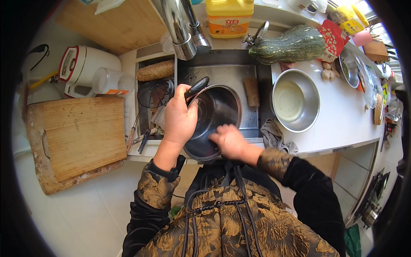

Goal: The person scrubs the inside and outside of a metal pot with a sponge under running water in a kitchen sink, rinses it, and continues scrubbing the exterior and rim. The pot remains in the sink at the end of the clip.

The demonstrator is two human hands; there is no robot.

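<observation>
Over the sink basin, my left hand (181, 119) grips the black handle (198, 86) of a shiny metal pot (221, 99), tilted so its inside shows. My right hand (229, 141), blurred, is at the pot's near side with curled fingers. Whether anything is in its fingers cannot be seen. Beneath the wrists, a dark curved rim shows at the sink's front edge. A brown scrubbing pad, perhaps loofah (251, 92), lies in the steel sink (218, 70). To the right stands a metal bowl (314, 106) with cloudy liquid inside.
A chrome faucet (179, 35) overhangs the sink. In the narrow left basin are a loofah (155, 70) and a wire strainer (154, 94). Stacked cutting boards (85, 135) lie left. A green squash (292, 43), a yellow detergent jug (229, 16) and a grey cloth (277, 136) surround the sink.
</observation>
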